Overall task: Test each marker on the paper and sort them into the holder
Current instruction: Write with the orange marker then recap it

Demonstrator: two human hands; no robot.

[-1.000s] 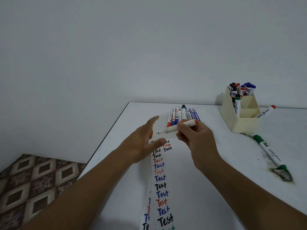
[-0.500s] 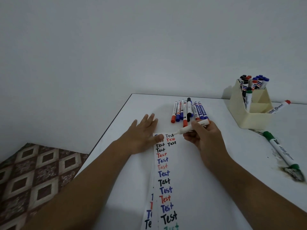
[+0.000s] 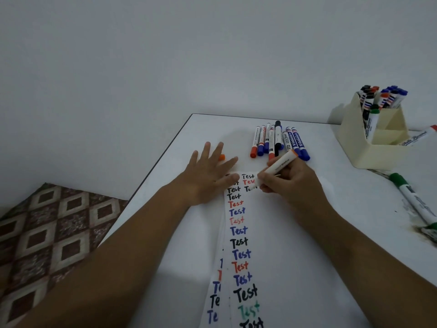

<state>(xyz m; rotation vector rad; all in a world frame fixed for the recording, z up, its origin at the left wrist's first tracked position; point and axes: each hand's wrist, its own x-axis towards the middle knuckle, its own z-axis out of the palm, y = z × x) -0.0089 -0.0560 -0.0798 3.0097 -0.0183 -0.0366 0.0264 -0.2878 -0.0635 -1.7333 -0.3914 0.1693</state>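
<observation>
The marker [image 3: 279, 165] in the right hand [image 3: 290, 183] looks like a light, stiff plastic barrel with an orange end, smooth enough to twist in a loose grip, so it is best taken low on the barrel close to the tip, as the fingers [image 3: 266, 185] do now: they curl round and pinch it in a writing grip, its tip down near the top of the paper [image 3: 238, 233]. Whether the tip touches the sheet I cannot tell, because the fingers cover it. The paper is a thin, limp strip that would slide under a stroke; the left hand [image 3: 208, 178] lies flat with fingers spread and the thumb pressing the strip's upper left corner. A small orange cap [image 3: 221, 157] peeks out just beyond that hand. The strip carries a column of "Test" words in black, red, blue and green. Beyond it a row of capped markers [image 3: 279, 142] lies side by side, probably still untested. At the far right stands the cream holder [image 3: 369, 150], one compartment packed with upright markers, well apart from the hands. A green marker [image 3: 413, 200] lies near the right edge beside a dark smudge. The counter [image 3: 343, 209] is white, smooth and hard, set against a plain pale wall, with patterned brown floor tiles [image 3: 47, 233] at the left.
</observation>
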